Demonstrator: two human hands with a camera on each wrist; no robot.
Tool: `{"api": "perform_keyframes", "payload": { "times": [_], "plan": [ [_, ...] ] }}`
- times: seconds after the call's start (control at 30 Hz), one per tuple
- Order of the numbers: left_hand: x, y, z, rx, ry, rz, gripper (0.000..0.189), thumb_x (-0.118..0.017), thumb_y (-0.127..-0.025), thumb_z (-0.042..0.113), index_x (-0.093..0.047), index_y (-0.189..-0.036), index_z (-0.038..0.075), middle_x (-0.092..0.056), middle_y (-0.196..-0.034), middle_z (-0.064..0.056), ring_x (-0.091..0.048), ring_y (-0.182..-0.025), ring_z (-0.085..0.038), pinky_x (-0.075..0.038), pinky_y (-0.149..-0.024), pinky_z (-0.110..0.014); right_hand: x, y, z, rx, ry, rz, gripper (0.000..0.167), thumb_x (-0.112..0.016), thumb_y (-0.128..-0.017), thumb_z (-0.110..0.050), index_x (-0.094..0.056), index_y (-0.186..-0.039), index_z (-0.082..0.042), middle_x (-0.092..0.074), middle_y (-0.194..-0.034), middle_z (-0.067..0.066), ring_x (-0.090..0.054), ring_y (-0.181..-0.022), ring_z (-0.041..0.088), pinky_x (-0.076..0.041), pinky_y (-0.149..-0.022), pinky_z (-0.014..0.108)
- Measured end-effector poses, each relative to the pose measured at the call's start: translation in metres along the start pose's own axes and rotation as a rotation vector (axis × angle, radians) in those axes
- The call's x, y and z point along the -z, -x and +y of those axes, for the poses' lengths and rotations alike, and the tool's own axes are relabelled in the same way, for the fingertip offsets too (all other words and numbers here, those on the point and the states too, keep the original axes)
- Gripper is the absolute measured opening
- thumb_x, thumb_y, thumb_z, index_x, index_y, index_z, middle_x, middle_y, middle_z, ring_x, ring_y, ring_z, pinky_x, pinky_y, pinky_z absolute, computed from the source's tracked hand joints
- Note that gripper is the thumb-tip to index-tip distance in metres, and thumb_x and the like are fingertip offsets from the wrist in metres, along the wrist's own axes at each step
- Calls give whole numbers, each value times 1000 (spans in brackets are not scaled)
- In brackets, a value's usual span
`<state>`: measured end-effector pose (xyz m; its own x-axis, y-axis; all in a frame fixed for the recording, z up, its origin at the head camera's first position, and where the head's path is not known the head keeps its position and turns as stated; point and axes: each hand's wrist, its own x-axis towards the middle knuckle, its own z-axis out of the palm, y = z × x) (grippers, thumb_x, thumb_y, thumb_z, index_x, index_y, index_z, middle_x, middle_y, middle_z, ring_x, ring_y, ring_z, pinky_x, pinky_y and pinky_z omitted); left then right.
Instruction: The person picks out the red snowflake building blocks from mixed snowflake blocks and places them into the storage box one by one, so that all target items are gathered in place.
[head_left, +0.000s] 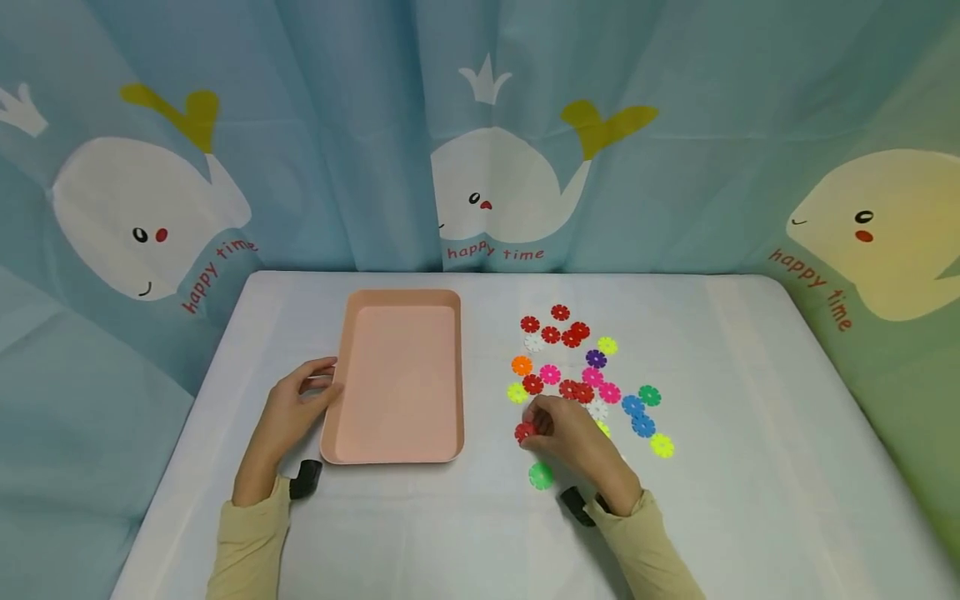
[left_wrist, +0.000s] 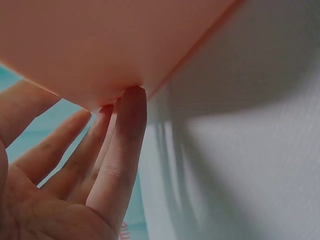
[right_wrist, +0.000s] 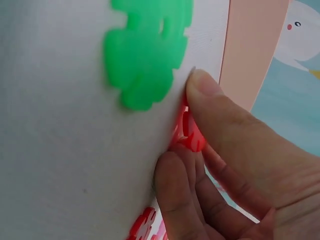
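Note:
My left hand holds the left rim of a shallow pink tray. In the left wrist view, fingertips touch the outside of its wall, and another digit passes behind the rim. My right hand pinches a red notched plastic disc between thumb and fingers, close to the white tabletop. The right wrist view shows this red disc tilted on edge, partly hidden by the fingers. A green notched disc lies just in front of that hand.
Several notched discs, including red, pink, blue and yellow, lie scattered beyond and right of my right hand. Some overlap. A blue curtain with whale prints hangs along the table's back edge.

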<state>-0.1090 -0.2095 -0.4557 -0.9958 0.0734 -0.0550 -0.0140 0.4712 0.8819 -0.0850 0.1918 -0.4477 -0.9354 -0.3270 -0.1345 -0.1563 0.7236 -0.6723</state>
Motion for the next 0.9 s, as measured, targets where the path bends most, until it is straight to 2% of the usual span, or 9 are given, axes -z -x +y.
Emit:
{"api": "perform_keyframes", "payload": {
  "times": [0.27, 0.9],
  "plan": [
    [-2, 0, -3, -24, 26, 5, 51, -68, -96, 15, -51, -141, -1, -61, -130, -24, -61, -116, -37, -48, -82, -10, -2, -2, 0, 38, 17, 9, 29, -88, -74, -13, -67, -94, -11, -66, -82, -5, -60, -75, 7, -53, -70, 19],
    [-1, 1, -6, -56, 23, 12, 49, -68, -95, 12, -54, -141, 2, -62, -131, -20, -62, -114, -36, -47, -83, -12, -3, -6, -3, 86, -16, 53, 20, -84, -79, -10, -70, -93, -11, -68, -84, -6, -63, -77, 7, -54, -74, 19]
  ]
}}
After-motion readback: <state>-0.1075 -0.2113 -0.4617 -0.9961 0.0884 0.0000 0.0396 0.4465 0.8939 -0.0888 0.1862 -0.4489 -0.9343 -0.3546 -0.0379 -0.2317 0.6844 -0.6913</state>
